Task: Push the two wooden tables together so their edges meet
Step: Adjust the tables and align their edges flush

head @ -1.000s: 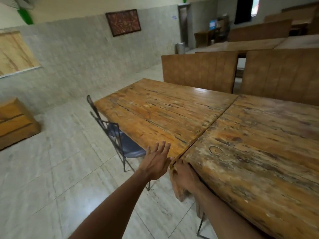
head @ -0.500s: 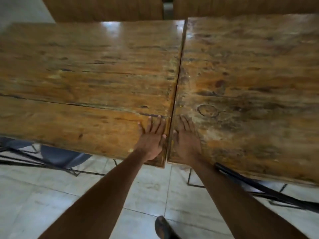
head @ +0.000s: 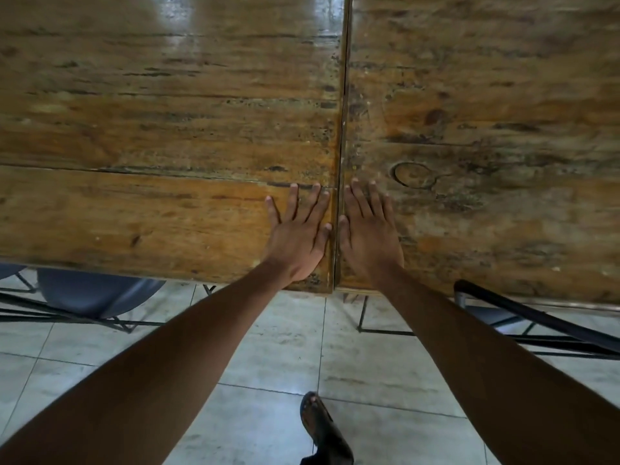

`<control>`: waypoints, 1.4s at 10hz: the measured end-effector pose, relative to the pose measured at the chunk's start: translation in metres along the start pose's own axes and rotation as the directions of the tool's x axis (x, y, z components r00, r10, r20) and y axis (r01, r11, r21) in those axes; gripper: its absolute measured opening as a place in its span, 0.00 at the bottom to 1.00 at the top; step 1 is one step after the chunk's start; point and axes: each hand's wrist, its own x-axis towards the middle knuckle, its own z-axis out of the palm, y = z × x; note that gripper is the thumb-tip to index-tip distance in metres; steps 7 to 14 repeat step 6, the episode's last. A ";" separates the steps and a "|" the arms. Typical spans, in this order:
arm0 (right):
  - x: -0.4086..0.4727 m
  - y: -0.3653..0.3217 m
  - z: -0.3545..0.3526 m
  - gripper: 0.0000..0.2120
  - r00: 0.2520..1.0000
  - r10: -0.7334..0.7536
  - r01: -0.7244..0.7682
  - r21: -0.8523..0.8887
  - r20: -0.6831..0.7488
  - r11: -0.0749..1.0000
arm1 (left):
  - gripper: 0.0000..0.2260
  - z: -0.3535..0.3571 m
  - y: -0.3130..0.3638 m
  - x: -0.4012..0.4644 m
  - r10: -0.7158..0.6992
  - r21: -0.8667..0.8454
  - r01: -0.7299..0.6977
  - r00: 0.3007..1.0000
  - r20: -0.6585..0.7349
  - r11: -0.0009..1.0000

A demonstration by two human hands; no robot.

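Note:
Two worn wooden tables fill the upper part of the head view. The left table (head: 151, 129) and the right table (head: 486, 112) stand side by side, their edges touching along a thin dark seam down the middle. My left hand (head: 298, 236) lies flat, fingers spread, on the left table's near right corner. My right hand (head: 369, 233) lies flat on the right table's near left corner, just across the seam. Neither hand grips anything.
A blue-seated metal chair (head: 97, 297) is tucked under the left table. A black chair frame (head: 536, 320) pokes out under the right table. Grey floor tiles (head: 268, 357) lie below, with my sandalled foot (head: 323, 427) near the bottom edge.
The view has swung from looking along the room to straight down over the seam and closer. Both hands went from the tables' near corner edges to lying flat on the tops.

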 end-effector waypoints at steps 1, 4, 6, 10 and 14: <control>0.001 0.002 0.001 0.27 1.000 0.000 0.001 -0.020 0.002 1.000 | 0.26 0.002 -0.003 0.010 0.008 -0.008 -0.008 1.000 -0.009 1.000; 0.001 -0.002 -0.002 0.27 0.998 0.021 -0.018 -0.043 0.055 0.999 | 0.28 0.000 0.001 0.013 -0.008 0.036 0.006 0.999 0.053 0.999; 0.021 -0.020 -0.037 0.29 0.929 0.123 -0.081 -0.131 0.349 0.988 | 0.30 -0.052 -0.001 0.025 -0.005 0.014 0.001 0.940 0.342 1.000; 0.021 -0.020 -0.037 0.29 0.929 0.123 -0.081 -0.131 0.349 0.988 | 0.30 -0.052 -0.001 0.025 -0.005 0.014 0.001 0.940 0.342 1.000; 0.021 -0.020 -0.037 0.29 0.929 0.123 -0.081 -0.131 0.349 0.988 | 0.30 -0.052 -0.001 0.025 -0.005 0.014 0.001 0.940 0.342 1.000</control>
